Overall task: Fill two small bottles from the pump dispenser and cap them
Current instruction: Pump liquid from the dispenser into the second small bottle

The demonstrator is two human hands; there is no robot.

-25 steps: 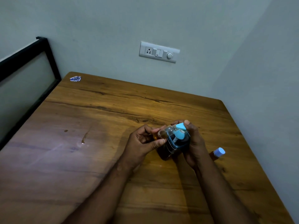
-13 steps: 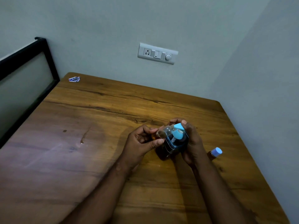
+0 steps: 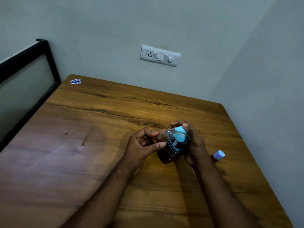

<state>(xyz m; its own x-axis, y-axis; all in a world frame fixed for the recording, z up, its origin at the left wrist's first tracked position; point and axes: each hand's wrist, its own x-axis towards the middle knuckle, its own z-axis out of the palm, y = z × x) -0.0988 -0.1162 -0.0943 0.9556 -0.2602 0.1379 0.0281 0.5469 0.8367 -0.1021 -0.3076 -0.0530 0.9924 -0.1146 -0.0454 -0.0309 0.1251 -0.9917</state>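
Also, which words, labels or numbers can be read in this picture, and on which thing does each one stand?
None can be read.
Blue and white sticker at the far left corner of the brown wooden table: print too small and blurred.
White wall switch panel: no legible marking.
Dark pump dispenser with light blue head: no label shows.

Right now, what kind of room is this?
Probably a plain room in a home or hostel. A wooden table sits in the corner, a switchboard with a socket is on the painted wall, and a black-framed panel stands on the left, possibly a bed end.
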